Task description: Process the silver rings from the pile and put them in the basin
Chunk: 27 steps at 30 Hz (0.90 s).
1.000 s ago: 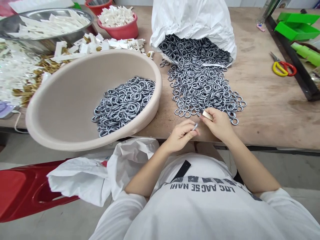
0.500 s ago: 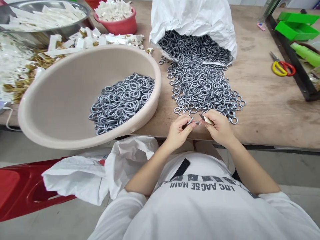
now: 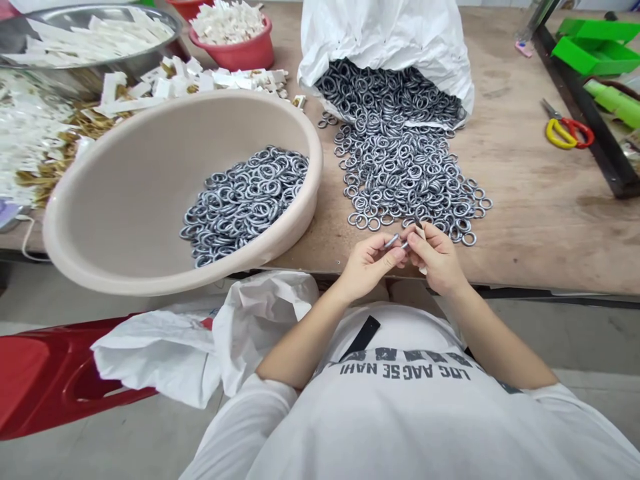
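Note:
My left hand (image 3: 367,268) is closed in a pinch on a grey ring (image 3: 392,241), just past the table's front edge. Beside it, my right hand (image 3: 441,263) is wrapped round a small knife (image 3: 421,230) with a dark pointed blade and a pale handle. The fingertips of both hands meet at the ring. Fingers partly cover the ring and most of the knife. Just beyond my hands, a heap of grey rings (image 3: 400,173) spills from a white sack (image 3: 385,33). To the left, a large beige basin (image 3: 115,200) holds many similar rings.
White and brown plastic pieces (image 3: 30,120) lie behind the basin, near a metal bowl (image 3: 95,73) and a red tub (image 3: 235,53). Scissors (image 3: 567,132) and a green box (image 3: 595,57) are at right. A red stool (image 3: 45,373) stands lower left.
Both hands have shifted slightly right and drawn closer together. My right hand has turned, tilting the knife more upright, with its pale end now showing below the fingers.

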Each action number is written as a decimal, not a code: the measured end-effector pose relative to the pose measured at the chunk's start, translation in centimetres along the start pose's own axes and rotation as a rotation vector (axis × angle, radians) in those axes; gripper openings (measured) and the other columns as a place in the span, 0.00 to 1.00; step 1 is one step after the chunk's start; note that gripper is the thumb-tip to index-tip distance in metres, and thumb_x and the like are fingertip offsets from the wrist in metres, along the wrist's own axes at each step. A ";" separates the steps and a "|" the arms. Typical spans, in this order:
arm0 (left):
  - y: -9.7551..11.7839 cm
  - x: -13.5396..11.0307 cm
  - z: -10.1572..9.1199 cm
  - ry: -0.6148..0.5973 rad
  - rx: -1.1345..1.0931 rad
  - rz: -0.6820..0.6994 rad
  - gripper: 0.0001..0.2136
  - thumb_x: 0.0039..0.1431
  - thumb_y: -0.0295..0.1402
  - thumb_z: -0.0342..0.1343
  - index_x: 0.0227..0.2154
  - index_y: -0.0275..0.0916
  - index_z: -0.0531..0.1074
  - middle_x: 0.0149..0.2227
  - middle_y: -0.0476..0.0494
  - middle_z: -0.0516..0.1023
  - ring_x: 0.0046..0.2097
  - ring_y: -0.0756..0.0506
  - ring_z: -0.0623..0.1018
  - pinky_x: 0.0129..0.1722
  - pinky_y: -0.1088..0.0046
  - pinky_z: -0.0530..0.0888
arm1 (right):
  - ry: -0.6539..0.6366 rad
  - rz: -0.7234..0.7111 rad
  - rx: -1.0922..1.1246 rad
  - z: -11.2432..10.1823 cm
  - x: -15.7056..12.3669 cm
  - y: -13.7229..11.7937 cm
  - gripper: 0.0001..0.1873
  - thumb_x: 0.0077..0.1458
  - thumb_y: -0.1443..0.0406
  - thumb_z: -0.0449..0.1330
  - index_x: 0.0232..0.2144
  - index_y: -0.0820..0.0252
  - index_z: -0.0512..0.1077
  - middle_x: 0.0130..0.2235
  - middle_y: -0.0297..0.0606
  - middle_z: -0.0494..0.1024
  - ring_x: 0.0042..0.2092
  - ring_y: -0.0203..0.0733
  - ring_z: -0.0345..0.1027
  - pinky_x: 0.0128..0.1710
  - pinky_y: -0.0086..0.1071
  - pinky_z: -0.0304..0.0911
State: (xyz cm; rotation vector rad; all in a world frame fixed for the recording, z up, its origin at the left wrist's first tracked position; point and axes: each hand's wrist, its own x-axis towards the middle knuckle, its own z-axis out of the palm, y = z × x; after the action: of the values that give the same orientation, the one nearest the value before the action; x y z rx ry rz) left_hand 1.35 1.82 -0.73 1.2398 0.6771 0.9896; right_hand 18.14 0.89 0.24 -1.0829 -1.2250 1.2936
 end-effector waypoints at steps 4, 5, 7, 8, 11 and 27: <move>-0.2 0.0 -0.3 0.064 0.064 0.018 0.14 0.60 0.43 0.63 0.37 0.37 0.75 0.34 0.45 0.78 0.36 0.49 0.77 0.41 0.72 0.76 | 0.086 -0.183 -0.335 -0.9 -0.7 -0.5 0.16 0.65 0.50 0.55 0.40 0.55 0.70 0.30 0.32 0.69 0.30 0.37 0.60 0.32 0.32 0.59; -0.3 0.1 -0.4 0.072 0.083 0.028 0.14 0.60 0.44 0.63 0.37 0.37 0.75 0.34 0.46 0.78 0.36 0.49 0.77 0.41 0.72 0.75 | 0.068 -0.232 -0.453 -1.1 -1.0 -0.7 0.16 0.66 0.51 0.54 0.37 0.55 0.71 0.30 0.33 0.69 0.31 0.38 0.62 0.34 0.33 0.59; -0.4 0.2 -0.5 0.077 0.135 0.058 0.14 0.59 0.44 0.63 0.36 0.37 0.75 0.34 0.46 0.77 0.36 0.49 0.75 0.40 0.73 0.73 | 0.007 -0.290 -0.646 -1.3 -1.5 -0.9 0.17 0.67 0.52 0.54 0.33 0.56 0.70 0.29 0.34 0.69 0.32 0.39 0.62 0.35 0.34 0.57; -0.4 0.2 -0.6 0.078 0.160 0.072 0.14 0.59 0.44 0.63 0.36 0.37 0.75 0.34 0.46 0.77 0.36 0.49 0.74 0.40 0.74 0.73 | -0.019 -0.300 -0.704 -1.3 -1.7 -1.0 0.17 0.67 0.53 0.54 0.31 0.56 0.70 0.28 0.34 0.69 0.31 0.39 0.62 0.35 0.34 0.56; -0.5 0.3 -0.8 0.074 0.217 0.094 0.14 0.60 0.45 0.62 0.37 0.37 0.75 0.35 0.46 0.77 0.37 0.48 0.74 0.41 0.73 0.72 | -0.036 -0.325 -0.765 -1.2 -1.9 -0.7 0.18 0.67 0.53 0.53 0.30 0.57 0.70 0.27 0.33 0.68 0.31 0.39 0.62 0.33 0.33 0.54; -1.5 0.9 -1.1 0.329 0.000 0.128 0.15 0.59 0.46 0.62 0.31 0.40 0.69 0.29 0.51 0.69 0.32 0.51 0.69 0.37 0.75 0.69 | 0.099 -0.074 -1.356 -2.1 2.5 -1.1 0.14 0.62 0.58 0.60 0.47 0.55 0.75 0.46 0.45 0.79 0.40 0.51 0.73 0.34 0.37 0.56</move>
State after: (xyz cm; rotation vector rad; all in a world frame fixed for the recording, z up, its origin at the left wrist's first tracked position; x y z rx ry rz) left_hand 1.17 3.10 -2.38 1.1412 0.8591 1.3168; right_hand 20.04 3.57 1.24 -1.9282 -2.0730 0.1737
